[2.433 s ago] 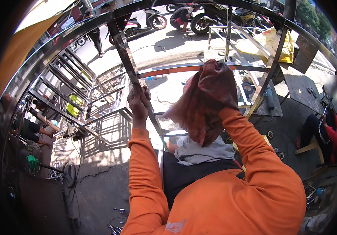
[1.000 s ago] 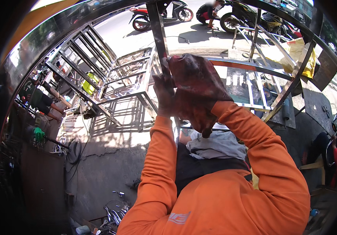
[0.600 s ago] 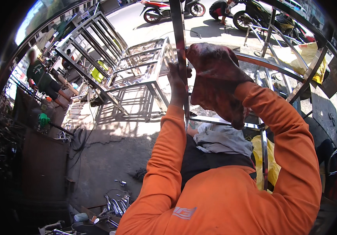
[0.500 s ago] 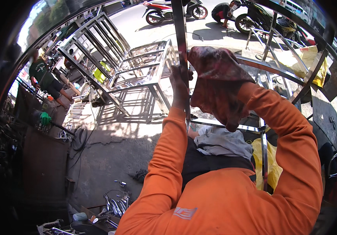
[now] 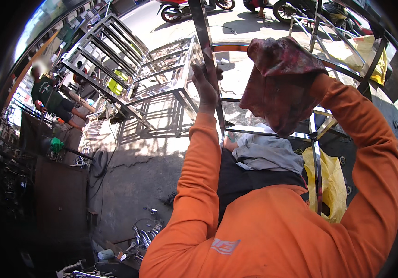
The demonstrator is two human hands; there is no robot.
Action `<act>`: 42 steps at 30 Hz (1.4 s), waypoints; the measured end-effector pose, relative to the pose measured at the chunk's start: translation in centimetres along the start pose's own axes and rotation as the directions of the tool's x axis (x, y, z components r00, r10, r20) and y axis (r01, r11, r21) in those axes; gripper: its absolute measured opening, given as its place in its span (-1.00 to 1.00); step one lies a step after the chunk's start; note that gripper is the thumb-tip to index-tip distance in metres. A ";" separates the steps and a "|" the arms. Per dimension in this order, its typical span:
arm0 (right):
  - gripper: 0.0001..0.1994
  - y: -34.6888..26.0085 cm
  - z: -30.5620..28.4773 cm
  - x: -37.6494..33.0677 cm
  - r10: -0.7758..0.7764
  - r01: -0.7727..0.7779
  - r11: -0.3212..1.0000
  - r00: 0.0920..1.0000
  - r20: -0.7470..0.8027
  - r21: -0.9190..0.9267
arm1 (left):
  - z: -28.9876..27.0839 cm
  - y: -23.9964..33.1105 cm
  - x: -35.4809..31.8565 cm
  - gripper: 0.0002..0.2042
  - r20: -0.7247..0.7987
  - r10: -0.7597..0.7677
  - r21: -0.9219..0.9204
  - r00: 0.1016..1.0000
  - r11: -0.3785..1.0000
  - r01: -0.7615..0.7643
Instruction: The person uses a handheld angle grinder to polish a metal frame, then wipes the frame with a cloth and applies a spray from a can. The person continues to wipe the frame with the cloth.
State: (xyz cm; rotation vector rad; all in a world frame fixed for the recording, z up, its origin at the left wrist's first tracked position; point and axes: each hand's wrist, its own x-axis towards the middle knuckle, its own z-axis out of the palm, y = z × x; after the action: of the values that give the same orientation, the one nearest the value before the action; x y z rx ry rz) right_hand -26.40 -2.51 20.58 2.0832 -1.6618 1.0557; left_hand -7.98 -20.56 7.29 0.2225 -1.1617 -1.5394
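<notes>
My left hand is wrapped around an upright metal post of a shiny square-tube frame. A stained dark red rag hangs from my right hand, whose fingers are hidden by the cloth. The rag lies over the frame's upper crossbar, to the right of the post. Below it, a lower rail runs across in front of me. A grey cloth lies on my lap.
Another welded metal frame stands ahead to the left. A person in a dark green shirt is at far left. Yellow sacking hangs by the right leg. Loose metal parts lie at lower left; a red motorcycle is parked beyond.
My right hand has slid right along the crossbar with the rag, away from the post. My left hand keeps its hold on the post. The view has shifted slightly.
</notes>
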 end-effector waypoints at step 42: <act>-0.71 5.7 -4.8 -9.9 0.051 -0.481 0.774 0.696 -0.716 -0.412 | 14.2 13.4 7.9 -0.64 0.515 0.450 0.307 0.730 0.698 -0.647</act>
State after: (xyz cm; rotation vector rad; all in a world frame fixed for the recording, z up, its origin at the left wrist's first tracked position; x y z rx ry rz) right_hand -34.21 5.91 15.87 0.8944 -1.6312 1.0343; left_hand -11.71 -17.79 27.82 -0.1492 -1.7402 -0.7374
